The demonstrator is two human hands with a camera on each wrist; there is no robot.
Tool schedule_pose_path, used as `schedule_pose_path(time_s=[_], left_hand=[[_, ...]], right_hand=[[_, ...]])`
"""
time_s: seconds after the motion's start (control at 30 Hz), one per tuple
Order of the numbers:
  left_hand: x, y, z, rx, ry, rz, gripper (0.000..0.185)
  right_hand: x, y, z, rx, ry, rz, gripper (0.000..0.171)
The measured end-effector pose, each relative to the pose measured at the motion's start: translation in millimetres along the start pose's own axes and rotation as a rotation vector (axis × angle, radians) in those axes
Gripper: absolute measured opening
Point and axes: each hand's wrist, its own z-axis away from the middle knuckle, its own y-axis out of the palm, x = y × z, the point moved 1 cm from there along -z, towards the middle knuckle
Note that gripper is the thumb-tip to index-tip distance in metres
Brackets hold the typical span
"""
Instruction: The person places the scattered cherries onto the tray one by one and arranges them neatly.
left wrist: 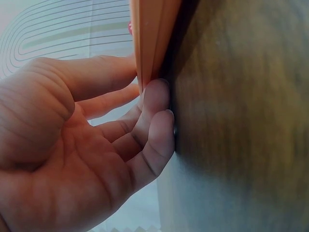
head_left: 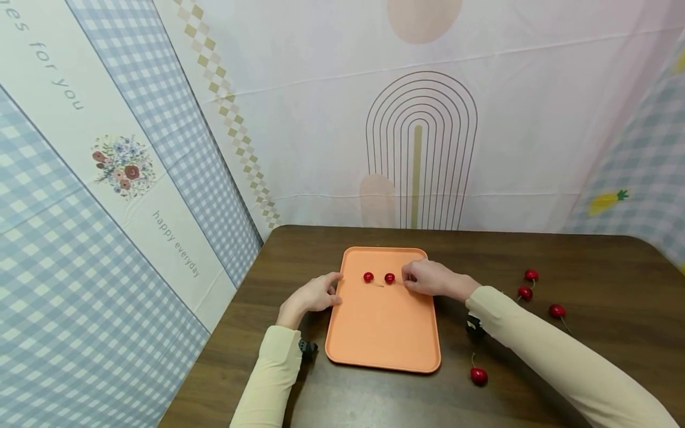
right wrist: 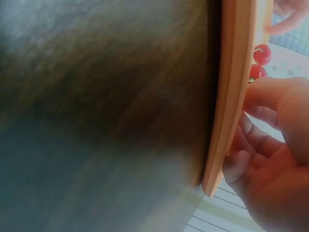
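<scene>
An orange tray (head_left: 382,327) lay flat near the middle of a dark wooden table (head_left: 588,356). Two red cherries sat side by side on the far part of the tray: the left cherry (head_left: 368,277) and the right cherry (head_left: 389,277), each with a thin stem trailing toward the near side.

The right hand (head_left: 430,278) rested over the tray's far right edge, just beside the right cherry. Its fingers were curled in toward that cherry's stem, but whether they actually pinched the stem could not be told. The right wrist view showed curled fingers (right wrist: 270,96) close above the tray's rim (right wrist: 231,96), with both cherries beyond them.

The left hand (head_left: 316,294) was at the tray's left edge. Its fingers were loosely bent and gripped nothing; in the left wrist view the fingertips (left wrist: 157,96) touched the tray's rim (left wrist: 149,43) and the table beside it.

Four more cherries lay on the bare table, all to the right of the tray: three in a loose group well to the right (head_left: 531,274) (head_left: 525,292) (head_left: 557,310), and one near the tray's near right corner (head_left: 478,375).

Both arms wore cream sleeves (head_left: 562,356). Behind the table hung patterned cloth backdrops (head_left: 428,119).
</scene>
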Motion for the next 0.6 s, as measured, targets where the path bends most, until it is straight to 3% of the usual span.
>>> schedule_pose_path(time_s=[0.3,0.6], left_hand=[[0.0,-0.1,-0.2,-0.002,0.001,-0.001,0.058],[-0.1,1.0,-0.3,0.0,0.006,-0.008,0.059]], right_hand=[[0.9,1.8,-1.4,0.005,0.001,0.048,0.015],[2.3,-7.2,4.6,-0.013,-0.031,-0.013,0.011]])
